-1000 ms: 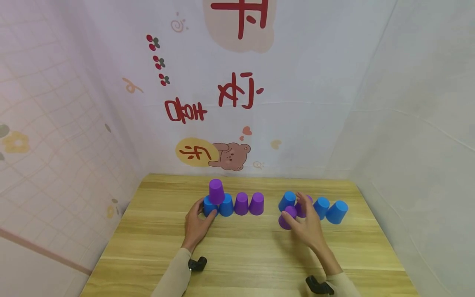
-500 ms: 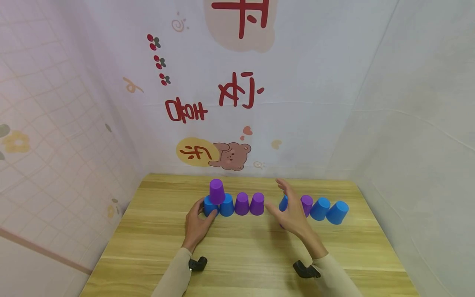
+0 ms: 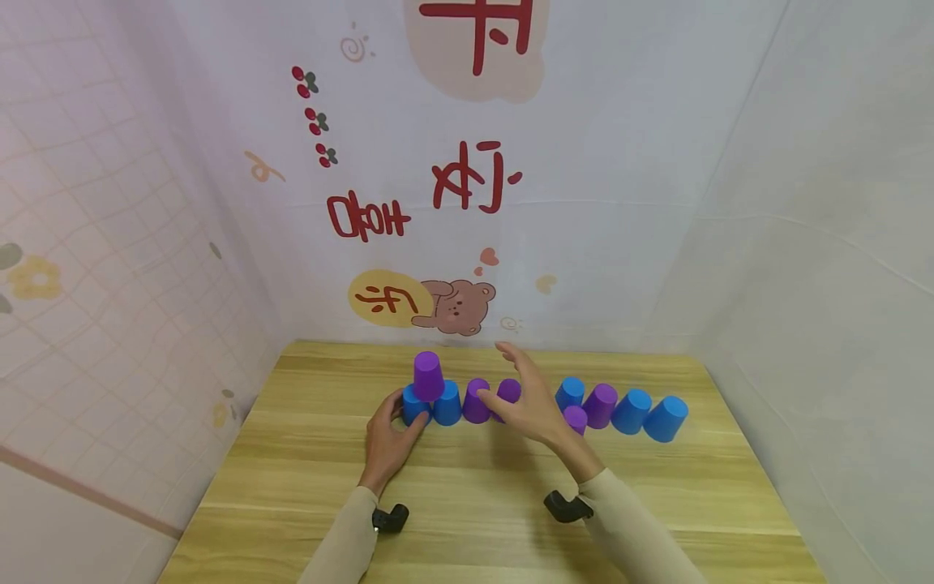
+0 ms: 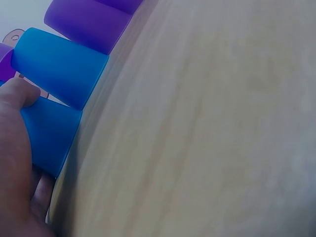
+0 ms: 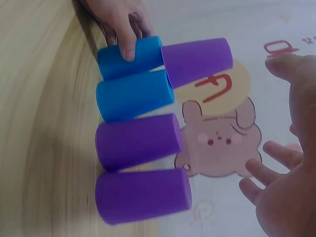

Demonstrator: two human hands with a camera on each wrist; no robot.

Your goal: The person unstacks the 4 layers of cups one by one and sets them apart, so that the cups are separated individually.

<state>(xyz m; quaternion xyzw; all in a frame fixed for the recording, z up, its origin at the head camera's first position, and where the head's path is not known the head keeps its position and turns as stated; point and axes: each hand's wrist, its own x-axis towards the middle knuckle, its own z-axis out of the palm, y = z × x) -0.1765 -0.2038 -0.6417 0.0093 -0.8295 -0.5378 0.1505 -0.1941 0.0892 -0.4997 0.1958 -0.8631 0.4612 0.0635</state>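
My left hand (image 3: pixel 389 444) grips the leftmost blue cup (image 4: pixel 52 131), its thumb on the near side. Right beside that stands a second blue cup (image 3: pixel 447 405). Bridging the two is an upside-down purple cup (image 3: pixel 428 375). The row continues with a purple cup (image 3: pixel 474 410) and another purple cup (image 3: pixel 509 389), both inverted; my right hand partly covers the latter in the head view. With fingers spread and nothing in them, my right hand (image 3: pixel 531 410) hovers over these purple cups. The right wrist view shows it apart from every cup.
A second group of inverted cups stands to the right: a blue cup (image 3: pixel 572 392), a purple cup (image 3: pixel 601 405), two more blue cups, and a purple cup (image 3: pixel 576 417) in front, partly behind my right wrist. A patterned cloth wall (image 3: pixel 598 268) rises behind the wooden table (image 3: pixel 467 519).
My right hand has let go of the front purple cup in the right group and moved left over the purple cups. The left hand keeps its grip in place.
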